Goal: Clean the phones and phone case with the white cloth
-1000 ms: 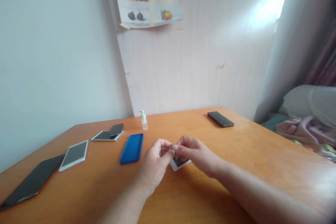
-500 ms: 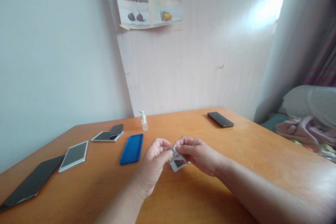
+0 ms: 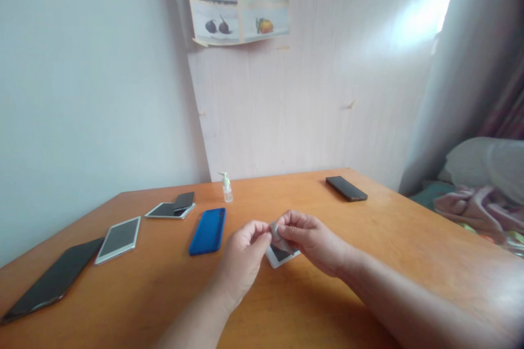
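Grey cloth [image 3: 281, 241] more bunched than before

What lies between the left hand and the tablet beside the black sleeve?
The head view shows the blue case between the left hand and that tablet.

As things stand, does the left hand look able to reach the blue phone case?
Probably yes: the blue phone case lies just left of the left hand, with nothing visible between them, though that hand's fingers seem occupied with the grey cloth.
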The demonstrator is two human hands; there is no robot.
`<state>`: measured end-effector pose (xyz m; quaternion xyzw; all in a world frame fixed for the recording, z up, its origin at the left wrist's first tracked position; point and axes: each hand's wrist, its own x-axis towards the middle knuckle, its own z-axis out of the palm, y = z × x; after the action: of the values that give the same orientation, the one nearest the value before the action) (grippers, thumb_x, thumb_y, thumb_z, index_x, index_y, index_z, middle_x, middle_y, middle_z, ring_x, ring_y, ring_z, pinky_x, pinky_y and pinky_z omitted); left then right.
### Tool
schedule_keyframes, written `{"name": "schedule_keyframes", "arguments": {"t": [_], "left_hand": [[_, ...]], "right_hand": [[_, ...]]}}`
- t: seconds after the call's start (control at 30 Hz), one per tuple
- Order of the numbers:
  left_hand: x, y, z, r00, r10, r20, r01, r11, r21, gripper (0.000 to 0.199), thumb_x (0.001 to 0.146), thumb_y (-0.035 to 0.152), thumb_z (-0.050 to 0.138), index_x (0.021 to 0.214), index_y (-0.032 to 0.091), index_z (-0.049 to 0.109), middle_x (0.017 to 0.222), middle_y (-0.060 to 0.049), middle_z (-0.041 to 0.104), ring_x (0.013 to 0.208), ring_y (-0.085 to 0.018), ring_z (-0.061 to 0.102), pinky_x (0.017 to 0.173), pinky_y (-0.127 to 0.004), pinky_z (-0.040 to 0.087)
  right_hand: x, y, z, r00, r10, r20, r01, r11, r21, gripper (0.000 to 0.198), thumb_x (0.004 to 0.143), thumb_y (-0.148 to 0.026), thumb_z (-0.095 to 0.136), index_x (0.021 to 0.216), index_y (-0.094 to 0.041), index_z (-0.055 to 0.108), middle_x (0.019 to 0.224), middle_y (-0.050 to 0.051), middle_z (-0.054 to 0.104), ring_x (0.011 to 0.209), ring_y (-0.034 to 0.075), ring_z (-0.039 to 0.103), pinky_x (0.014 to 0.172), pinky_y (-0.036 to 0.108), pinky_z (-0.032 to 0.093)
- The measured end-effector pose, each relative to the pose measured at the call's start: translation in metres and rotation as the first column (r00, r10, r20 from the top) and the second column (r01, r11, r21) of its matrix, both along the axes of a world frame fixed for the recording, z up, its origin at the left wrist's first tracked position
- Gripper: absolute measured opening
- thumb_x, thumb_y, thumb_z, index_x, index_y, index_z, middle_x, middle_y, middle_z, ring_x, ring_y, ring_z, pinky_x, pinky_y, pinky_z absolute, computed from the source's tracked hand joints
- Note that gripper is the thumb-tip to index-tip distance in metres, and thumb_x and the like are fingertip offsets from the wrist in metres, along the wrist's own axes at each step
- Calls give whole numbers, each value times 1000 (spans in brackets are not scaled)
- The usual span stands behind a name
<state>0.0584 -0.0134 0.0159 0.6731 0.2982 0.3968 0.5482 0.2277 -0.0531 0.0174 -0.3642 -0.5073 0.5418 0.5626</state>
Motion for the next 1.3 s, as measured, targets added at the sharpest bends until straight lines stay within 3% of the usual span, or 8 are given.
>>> {"name": "schedule_keyframes", "arguments": {"t": [0.27, 0.47, 0.63, 0.9, 1.0, 1.1, 1.17, 1.3], "left_hand": [[3, -9, 5, 992, -75, 97, 88, 986, -144, 23, 84, 40, 63, 87, 17, 60, 80, -3, 68, 80, -18, 62, 76, -29, 45], [-1, 2, 1, 986, 2, 165, 29, 983, -183, 21, 81, 37, 66, 82, 18, 58, 76, 1, 59, 71, -12, 53, 68, -24, 41], [-1, 6, 3, 953, 43, 301, 45, 958, -282, 19, 78, 33, 68, 82, 17, 58, 77, 1, 58, 69, -10, 51, 67, -23, 40], [2, 3, 0, 970, 15, 244, 53, 962, -270, 19, 75, 29, 69, 85, 19, 57, 78, 1, 61, 70, -11, 54, 68, -23, 41], [3, 1, 0, 988, -1, 153, 28, 984, -178, 18, 76, 32, 68, 84, 19, 58, 76, 1, 63, 72, -13, 57, 68, -24, 42], [5, 0, -2, 995, -6, 101, 16, 995, -101, 17, 79, 34, 66, 81, 19, 58, 74, 1, 63, 72, -14, 58, 68, -24, 43], [5, 1, -4, 996, 2, 94, 7, 996, -93, 17, 80, 35, 64, 80, 19, 58, 74, 1, 64, 73, -15, 59, 68, -25, 44], [5, 4, -9, 994, 79, 80, -68, 990, -123, 16, 78, 31, 67, 81, 18, 57, 74, 1, 63, 73, -13, 58, 69, -24, 44]], "right_hand": [[-4, -2, 0, 994, -20, 109, 21, 1000, -3, 31, 78, -42, 73, 84, -18, 55, 60, -5, 51, 54, 9, 43, 53, 23, 32], [-2, -4, 5, 988, -103, 114, 106, 994, -23, 26, 78, -33, 69, 95, -18, 58, 74, -2, 57, 62, 10, 51, 58, 24, 40], [-2, -6, 4, 987, 62, 151, -52, 996, -71, 48, 76, -33, 71, 119, -19, 55, 88, 3, 65, 70, 14, 61, 66, 28, 47], [-4, 2, -5, 999, -45, 0, 45, 994, -100, 35, 73, -39, 76, 96, -18, 59, 72, -1, 64, 54, 9, 55, 54, 22, 43], [-5, 3, -7, 989, -124, 86, 132, 987, -96, 30, 74, -41, 73, 88, -17, 61, 66, -1, 63, 53, 9, 54, 53, 23, 43], [-8, 2, -8, 929, -232, 289, 240, 971, 7, 20, 80, -37, 64, 85, -17, 63, 64, -1, 62, 56, 12, 57, 56, 26, 45], [-10, -2, -7, 829, -310, 465, 253, 950, 181, 14, 84, -30, 57, 84, -19, 66, 69, 1, 64, 64, 14, 59, 61, 27, 45], [-11, -11, -1, 577, -418, 701, 72, 881, 467, 19, 86, -18, 52, 93, -23, 69, 85, 4, 69, 78, 18, 61, 71, 29, 43]]}}
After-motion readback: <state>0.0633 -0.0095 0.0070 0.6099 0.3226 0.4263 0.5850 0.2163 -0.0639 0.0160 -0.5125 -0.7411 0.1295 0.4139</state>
